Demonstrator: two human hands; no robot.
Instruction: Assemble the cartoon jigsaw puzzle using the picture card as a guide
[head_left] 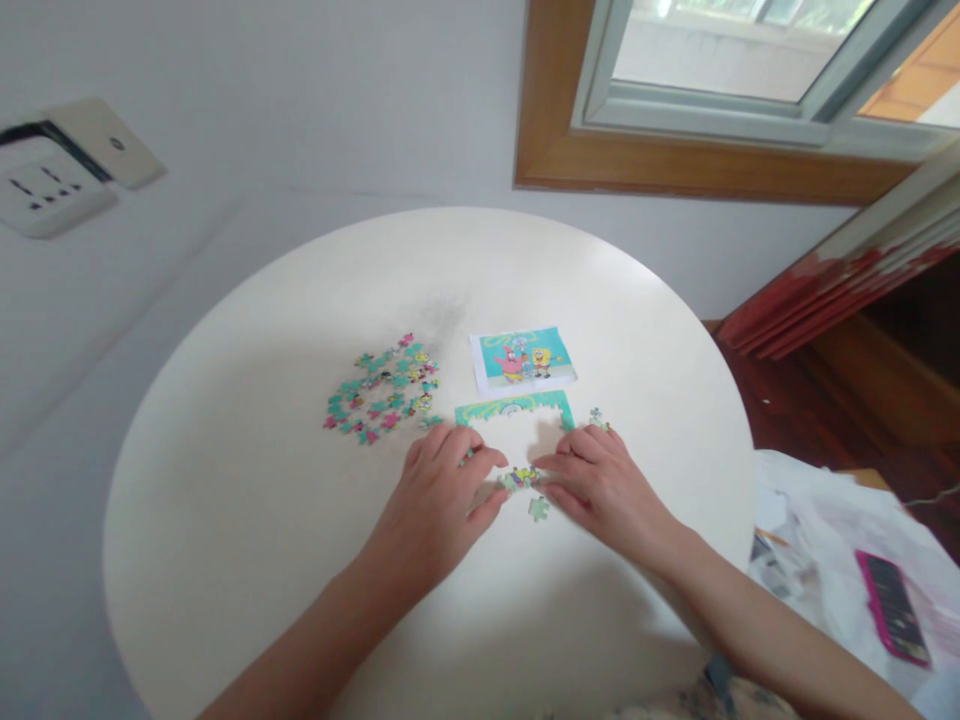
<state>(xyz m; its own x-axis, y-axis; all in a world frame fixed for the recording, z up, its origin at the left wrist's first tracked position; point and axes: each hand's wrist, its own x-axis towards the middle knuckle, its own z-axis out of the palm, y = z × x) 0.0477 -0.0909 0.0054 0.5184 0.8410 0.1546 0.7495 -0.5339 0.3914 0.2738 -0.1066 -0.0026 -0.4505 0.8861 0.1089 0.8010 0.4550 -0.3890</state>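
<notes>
2 flat hands | left hand [442, 495] and right hand [600, 485] equally near, fingertips touching joined pieces [520, 478] between | nothing clasped | loose piece [538, 509] just below

Both bare arms ran up from the lower edge of the view and converged toward the middle. The left forearm [315, 630] slanted in from the lower left, the right forearm [765, 630] from the lower right, each with the wrist low and nearly straight. The left hand [439, 490] lay palm down, its fingers close together and gently curved, pointing rightward, the thumb stretched out beneath them. The right hand [600, 485] lay palm down too, its fingers extended leftward. The fingertips of the two hands faced one another, just apart. Neither hand was curled into a fist.
</notes>
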